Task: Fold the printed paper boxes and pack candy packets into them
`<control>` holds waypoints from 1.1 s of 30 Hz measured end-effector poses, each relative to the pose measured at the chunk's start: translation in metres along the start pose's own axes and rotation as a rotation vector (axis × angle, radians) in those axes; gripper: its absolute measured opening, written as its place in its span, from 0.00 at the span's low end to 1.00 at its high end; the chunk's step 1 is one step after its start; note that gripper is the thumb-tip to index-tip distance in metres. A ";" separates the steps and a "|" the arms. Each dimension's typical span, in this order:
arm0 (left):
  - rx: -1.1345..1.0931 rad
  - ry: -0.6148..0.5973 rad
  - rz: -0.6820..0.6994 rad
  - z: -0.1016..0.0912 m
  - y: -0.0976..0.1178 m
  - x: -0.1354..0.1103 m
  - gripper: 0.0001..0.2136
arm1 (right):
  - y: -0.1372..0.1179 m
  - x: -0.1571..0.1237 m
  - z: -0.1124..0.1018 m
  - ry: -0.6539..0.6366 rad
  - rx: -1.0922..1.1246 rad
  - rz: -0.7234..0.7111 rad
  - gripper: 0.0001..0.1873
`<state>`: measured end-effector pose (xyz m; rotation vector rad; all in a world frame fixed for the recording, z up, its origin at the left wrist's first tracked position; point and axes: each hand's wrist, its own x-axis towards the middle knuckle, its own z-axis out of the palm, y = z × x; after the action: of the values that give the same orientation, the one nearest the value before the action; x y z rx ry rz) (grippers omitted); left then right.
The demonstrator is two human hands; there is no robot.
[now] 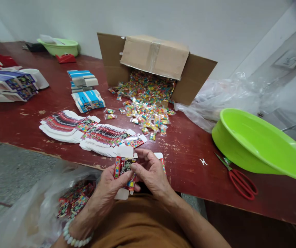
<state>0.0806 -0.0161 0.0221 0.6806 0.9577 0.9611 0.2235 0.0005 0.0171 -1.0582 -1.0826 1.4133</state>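
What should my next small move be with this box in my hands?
Probably fold in the white bottom flap of the printed box. It sticks out below your left hand, while your right hand steadies the box from the other side, so that flap looks easiest to reach first.
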 end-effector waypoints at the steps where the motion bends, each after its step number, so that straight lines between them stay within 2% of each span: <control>1: 0.000 0.017 0.011 0.000 0.000 0.002 0.19 | 0.003 0.000 -0.001 0.031 -0.025 -0.013 0.18; 4: -0.001 0.065 0.106 0.000 -0.003 0.009 0.25 | 0.009 0.003 -0.004 0.134 -0.138 -0.085 0.11; 8: 0.052 0.172 0.281 0.000 -0.009 0.013 0.27 | 0.012 0.008 -0.005 0.192 -0.189 -0.155 0.10; 13: 0.195 0.275 0.394 0.002 -0.008 0.003 0.34 | 0.015 0.008 -0.003 0.107 -0.033 -0.219 0.14; 17: 0.219 0.245 0.379 -0.003 -0.003 0.002 0.25 | 0.013 0.009 -0.010 0.049 -0.069 -0.241 0.10; 19: 0.208 0.210 0.331 -0.005 0.001 0.003 0.18 | 0.011 0.012 -0.015 0.029 -0.114 -0.206 0.09; 21: 0.200 0.184 0.283 -0.006 0.005 0.003 0.13 | 0.008 0.016 -0.020 -0.016 -0.094 -0.091 0.11; 23: 0.204 0.167 0.268 -0.006 0.007 0.003 0.12 | 0.004 0.020 -0.023 -0.044 -0.010 0.032 0.15; 25: 0.226 0.160 0.283 -0.007 0.006 0.004 0.11 | -0.001 0.022 -0.025 -0.075 0.056 0.079 0.21; 27: 0.232 0.160 0.302 -0.009 0.003 0.006 0.11 | -0.005 0.023 -0.025 -0.125 0.019 0.029 0.20; 29: 0.179 0.165 0.317 -0.012 0.000 0.009 0.13 | -0.007 0.023 -0.024 -0.141 -0.112 -0.103 0.13; 31: 0.078 0.158 0.304 -0.014 -0.002 0.011 0.23 | -0.006 0.021 -0.024 -0.094 -0.222 -0.273 0.10; 33: -0.009 0.098 0.220 -0.014 -0.001 0.010 0.30 | -0.003 0.018 -0.023 -0.046 -0.245 -0.384 0.09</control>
<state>0.0704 -0.0067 0.0119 0.7472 0.9774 1.2006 0.2450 0.0208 0.0141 -0.9274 -1.4345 1.0196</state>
